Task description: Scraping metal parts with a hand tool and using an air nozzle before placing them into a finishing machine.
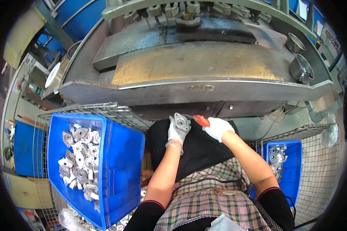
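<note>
In front of my lap, my left hand (176, 134), in a white glove, grips a grey metal casting (182, 122). The casting is round with a ringed middle and an ear on its rim. My right hand (220, 128), also gloved in white, is closed around the red handle of a deburring tool (201, 121). A thin, curved metal tip runs from the handle toward the casting's right edge. I cannot tell whether the tip touches it.
At my left, a blue bin (123, 165) tilts in a wire cage and holds many similar castings (80, 154). Another blue bin (297, 165) with castings stands at my right. A machine bed (204, 63) lies ahead, with metal cups (301, 69) at its right end.
</note>
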A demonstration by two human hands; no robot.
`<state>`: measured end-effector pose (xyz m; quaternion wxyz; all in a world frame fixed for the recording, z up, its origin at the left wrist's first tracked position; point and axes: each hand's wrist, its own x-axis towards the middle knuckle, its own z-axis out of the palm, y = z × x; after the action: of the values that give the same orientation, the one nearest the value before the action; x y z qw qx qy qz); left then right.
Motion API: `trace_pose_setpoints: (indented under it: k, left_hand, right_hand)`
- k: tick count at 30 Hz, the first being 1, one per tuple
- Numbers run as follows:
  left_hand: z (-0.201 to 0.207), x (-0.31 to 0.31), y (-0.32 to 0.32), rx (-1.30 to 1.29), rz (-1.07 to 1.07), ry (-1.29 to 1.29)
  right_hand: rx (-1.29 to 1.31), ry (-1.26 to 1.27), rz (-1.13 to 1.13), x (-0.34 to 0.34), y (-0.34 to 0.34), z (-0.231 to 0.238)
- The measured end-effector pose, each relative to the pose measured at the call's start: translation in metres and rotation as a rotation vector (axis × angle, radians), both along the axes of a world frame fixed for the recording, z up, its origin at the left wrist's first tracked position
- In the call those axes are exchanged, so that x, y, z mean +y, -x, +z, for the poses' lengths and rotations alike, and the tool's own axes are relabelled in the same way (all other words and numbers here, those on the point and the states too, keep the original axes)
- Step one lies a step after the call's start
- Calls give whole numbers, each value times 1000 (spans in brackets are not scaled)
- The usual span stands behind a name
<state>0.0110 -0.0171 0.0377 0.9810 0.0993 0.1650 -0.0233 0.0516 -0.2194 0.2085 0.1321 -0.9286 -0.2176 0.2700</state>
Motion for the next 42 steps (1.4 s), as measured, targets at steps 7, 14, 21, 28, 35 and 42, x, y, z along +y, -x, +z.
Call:
trace_pose_setpoints:
  k: [7, 14, 21, 28, 35, 42]
  left_hand:
    - [62, -23, 10, -26, -248, -24]
    - [232, -33, 15, -326, -301, -315]
    - [331, -16, -53, -463, 190, -1722]
    - [298, 18, -123, -383, -43, -2557]
    - [310, 7, -116, -343, 7, -2467]
    - [308, 5, -117, -308, 39, -2446]
  right_hand:
    - [29, -204, -31, -99, 7, 43]
    - [-459, -699, -684, -223, 12, 138]
    - [-1093, -544, -1170, -414, -19, 94]
    - [-1542, 198, -1161, -411, -16, 91]
    - [-1242, -221, -800, -324, -120, 161]
    - [-1333, -273, -916, -350, -161, 181]
